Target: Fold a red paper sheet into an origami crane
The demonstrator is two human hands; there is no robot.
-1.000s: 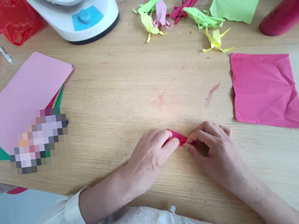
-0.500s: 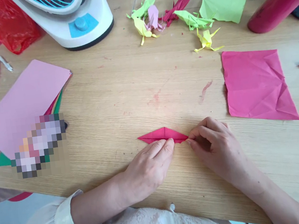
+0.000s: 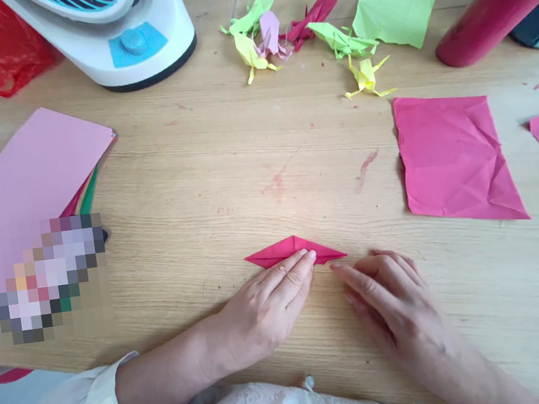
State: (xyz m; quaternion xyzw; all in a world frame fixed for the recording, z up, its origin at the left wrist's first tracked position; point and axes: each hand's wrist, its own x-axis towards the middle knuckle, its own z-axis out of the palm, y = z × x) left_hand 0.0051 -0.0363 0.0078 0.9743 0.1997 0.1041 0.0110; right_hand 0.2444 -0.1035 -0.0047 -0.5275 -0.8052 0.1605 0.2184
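A folded pink origami paper (image 3: 280, 249), a long pointed diamond with a centre crease, lies flat near the table's front edge. My left hand (image 3: 265, 302) holds it down, the fingertips together on its lower middle part and covering some of that edge. Just right of the paper's right tip is my right hand (image 3: 403, 310). Its fingers are loosely bent and apart, with nothing held. The index fingertip comes close to the paper's lower right edge; whether it touches I cannot tell.
A creased pink sheet (image 3: 450, 161) lies to the right. Several folded paper figures, one a yellow one (image 3: 366, 75), sit at the back beside a green sheet (image 3: 396, 10). A paper stack (image 3: 34, 186) lies left, below a white fan (image 3: 149, 45). A red cylinder (image 3: 483, 15) is at back right.
My right hand has let go of the paper's right tip and drawn down and slightly right. My left hand stays on the paper. The view has shifted a little.
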